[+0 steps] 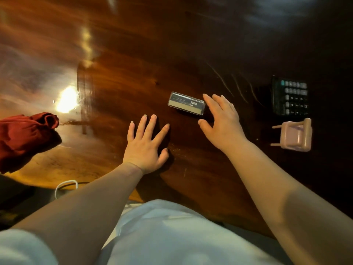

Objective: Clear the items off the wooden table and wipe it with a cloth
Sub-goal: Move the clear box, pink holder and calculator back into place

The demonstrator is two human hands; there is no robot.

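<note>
A dark, glossy wooden table (pixel 133 77) fills the view. A small clear plastic box (pixel 186 103) lies on it near the middle. My right hand (pixel 222 121) hovers just right of the box, fingers spread, holding nothing. My left hand (pixel 146 144) is spread flat over the wood, below and left of the box, also holding nothing. A black calculator (pixel 291 97) lies at the right. Below it, a small pink toy chair (pixel 295 135) lies tipped on its side. A crumpled red cloth (pixel 26 138) sits at the left edge.
A white cable (pixel 65 185) loops off the table's near edge at the lower left. My white shirt fills the bottom of the view. A bright light glares off the wood at the left. The picture is motion-blurred.
</note>
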